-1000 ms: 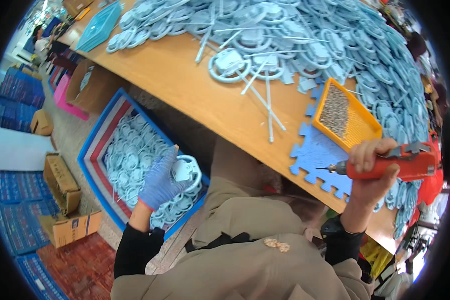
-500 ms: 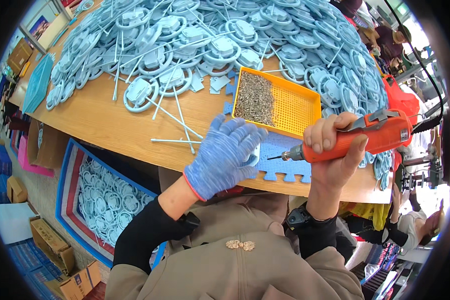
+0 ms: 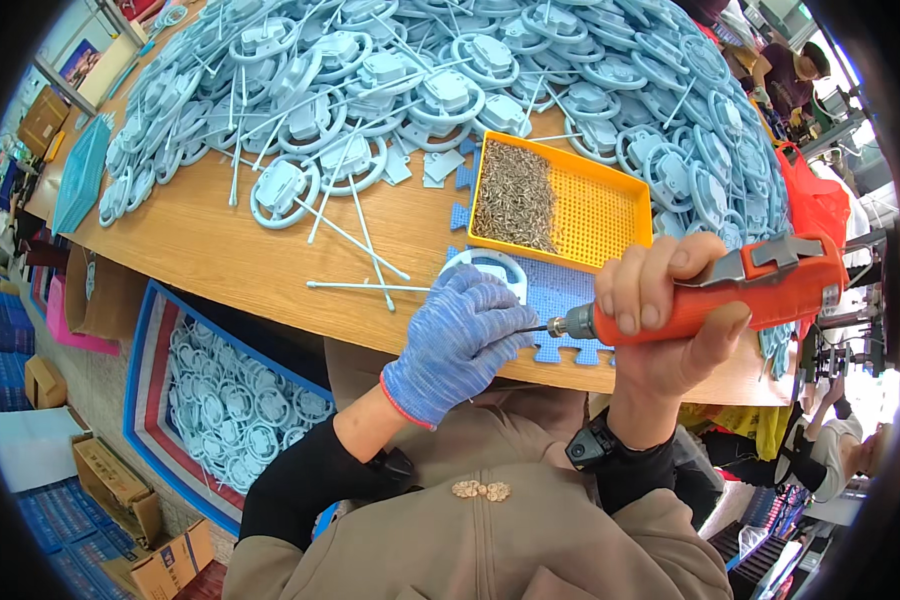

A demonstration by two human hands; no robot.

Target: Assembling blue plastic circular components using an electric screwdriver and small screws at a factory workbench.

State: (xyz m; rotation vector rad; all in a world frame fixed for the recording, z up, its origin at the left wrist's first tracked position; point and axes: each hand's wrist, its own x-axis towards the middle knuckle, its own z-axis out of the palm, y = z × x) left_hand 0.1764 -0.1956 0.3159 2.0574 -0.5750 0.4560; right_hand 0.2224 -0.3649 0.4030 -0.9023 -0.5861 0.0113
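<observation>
My left hand [image 3: 460,345], in a blue knitted glove, is closed, with its fingertips drawn together at the bit of an electric screwdriver. Whatever sits between those fingertips is hidden or too small to make out. Just beyond the glove, a light-blue plastic ring-shaped part [image 3: 492,266] lies on the blue foam mat [image 3: 560,290], partly covered by the hand. My bare right hand [image 3: 665,320] is wrapped round the red electric screwdriver [image 3: 760,290], its bit pointing left. A yellow tray [image 3: 600,205] of small metal screws [image 3: 515,195] stands behind both hands.
A large heap of light-blue ring-shaped parts [image 3: 450,90] covers the far table. Loose light-blue sticks [image 3: 365,287] lie left of my glove. Below the table's left edge stands a striped bag [image 3: 155,400] full of similar parts. A red plastic bag [image 3: 815,195] is at right.
My left hand has shifted down and drawn its fingers in, baring more of the ring-shaped part. The screwdriver's bit has moved left and slightly down to the gloved fingertips.
</observation>
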